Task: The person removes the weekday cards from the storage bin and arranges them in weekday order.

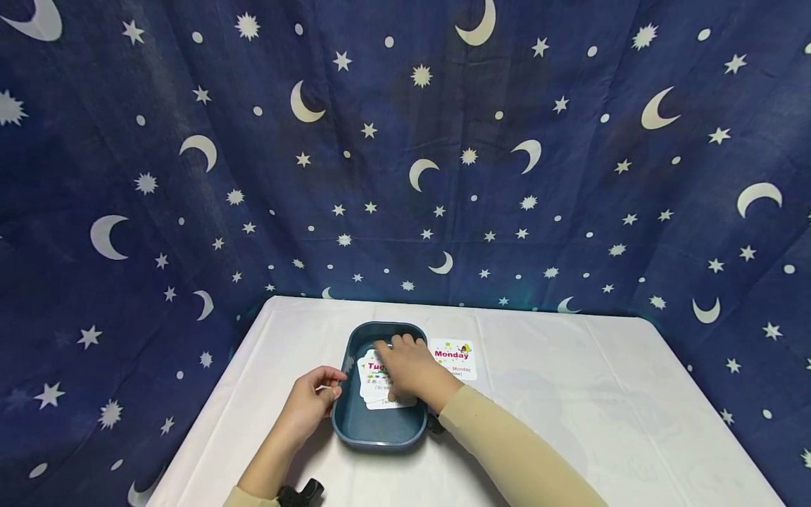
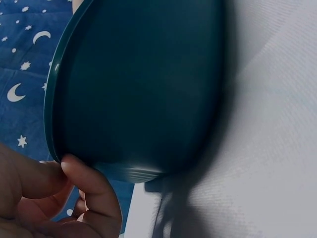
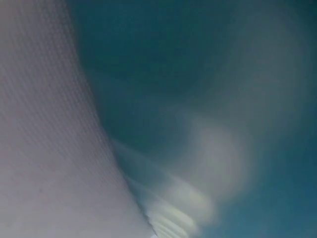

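Note:
A dark teal tray holds a small stack of white cards. On top is a card with red "Tue..." lettering, partly covered by my right hand. That hand reaches in from the right, with its fingers bent over the card's far edge and its thumb by the near edge. At the tray's left rim is my left hand, its thumb and forefinger pinching the rim in the left wrist view. Just outside the right rim lies a "Monday" card. The right wrist view shows mostly blurred teal and a sleeve.
A white cloth covers the table beneath the tray. Behind and beside it hangs a dark blue curtain printed with moons and stars. A black wrist strap sits on the left forearm.

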### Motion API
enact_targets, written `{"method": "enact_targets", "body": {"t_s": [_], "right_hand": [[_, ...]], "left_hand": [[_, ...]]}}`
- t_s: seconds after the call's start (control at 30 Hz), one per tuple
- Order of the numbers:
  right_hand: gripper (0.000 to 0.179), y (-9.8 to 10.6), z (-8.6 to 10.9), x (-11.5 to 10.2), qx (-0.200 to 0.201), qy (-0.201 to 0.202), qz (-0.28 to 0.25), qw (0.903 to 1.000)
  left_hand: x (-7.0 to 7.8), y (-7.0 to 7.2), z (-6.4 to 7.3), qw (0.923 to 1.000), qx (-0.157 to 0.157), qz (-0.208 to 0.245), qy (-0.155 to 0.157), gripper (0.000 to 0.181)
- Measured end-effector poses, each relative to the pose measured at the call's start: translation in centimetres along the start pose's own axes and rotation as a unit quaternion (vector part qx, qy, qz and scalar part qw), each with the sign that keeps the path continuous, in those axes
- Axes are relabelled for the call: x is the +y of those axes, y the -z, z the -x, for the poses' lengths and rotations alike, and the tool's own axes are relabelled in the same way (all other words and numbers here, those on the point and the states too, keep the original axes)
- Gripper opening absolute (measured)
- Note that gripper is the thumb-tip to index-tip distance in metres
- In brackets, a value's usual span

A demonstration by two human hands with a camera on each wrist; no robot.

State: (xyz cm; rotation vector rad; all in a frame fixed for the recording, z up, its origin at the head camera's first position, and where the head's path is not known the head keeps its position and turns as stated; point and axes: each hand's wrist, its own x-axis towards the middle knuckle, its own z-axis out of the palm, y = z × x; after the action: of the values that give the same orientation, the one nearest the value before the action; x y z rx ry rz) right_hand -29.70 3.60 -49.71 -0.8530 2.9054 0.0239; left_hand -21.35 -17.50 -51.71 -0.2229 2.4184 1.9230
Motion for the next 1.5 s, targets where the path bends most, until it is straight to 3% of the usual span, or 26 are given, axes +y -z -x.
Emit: {"method": "enact_targets", "body": {"t_s": [0.83,1.5], "right_hand": [[0.120,0.28,-0.16,0.23,0.013,-0.013,0.000,0.9998],[0.104,0.24,0.29,0.62,0.057,0.007,-0.009,0.9983]], "left_hand": [[0.30,0.04,0.20,0.9998,-0.004,-0.011,-0.014,0.021],[0.41,0.03,0.33,0.9999,0.000,-0.013,-0.003,0.022]]}}
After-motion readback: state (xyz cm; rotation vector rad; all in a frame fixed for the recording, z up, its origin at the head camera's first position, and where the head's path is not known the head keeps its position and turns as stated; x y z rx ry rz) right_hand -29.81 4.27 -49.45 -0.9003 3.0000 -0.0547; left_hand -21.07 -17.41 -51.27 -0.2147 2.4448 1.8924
